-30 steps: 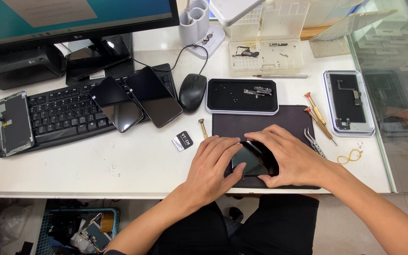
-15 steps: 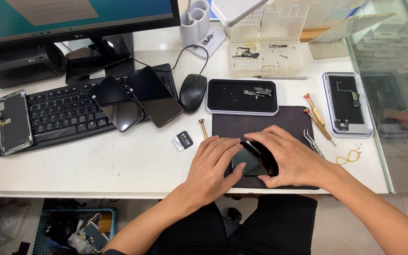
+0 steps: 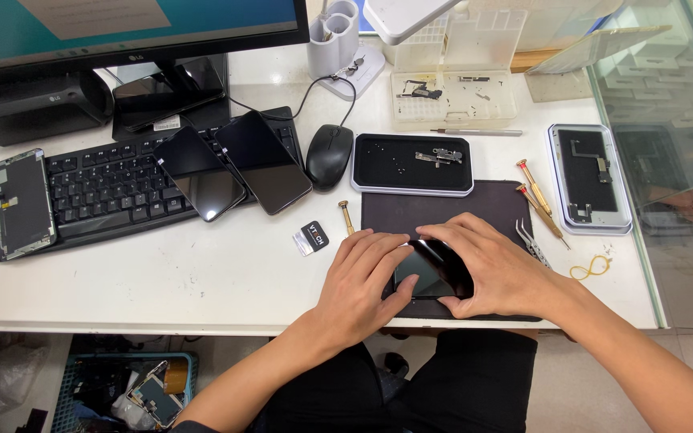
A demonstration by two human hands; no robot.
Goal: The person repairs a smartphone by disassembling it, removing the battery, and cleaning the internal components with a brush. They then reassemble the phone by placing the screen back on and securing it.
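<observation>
The black rectangular glass phone [image 3: 431,273] under the hands shines glossy and mirror-smooth. It lies on a dark brown matt mat [image 3: 443,210] that looks rubbery. The white tabletop [image 3: 202,273] is smooth with a dull sheen. The two black glass phones [image 3: 230,170] on the matt black plastic keyboard [image 3: 98,196] are glossy. The gold-handled screwdrivers [image 3: 535,196] look like metal.

I see a big monitor [image 3: 130,28], teal screen w/ a pale rectangular window, at the back above the keyboard [image 3: 106,188]. Two dark phone screens [image 3: 234,168] lie on the keyboard's right half; a bare display panel [image 3: 22,204] on its left end. Small black-and-white label tag [image 3: 311,237] just right of the keyboard, on the desk.
</observation>
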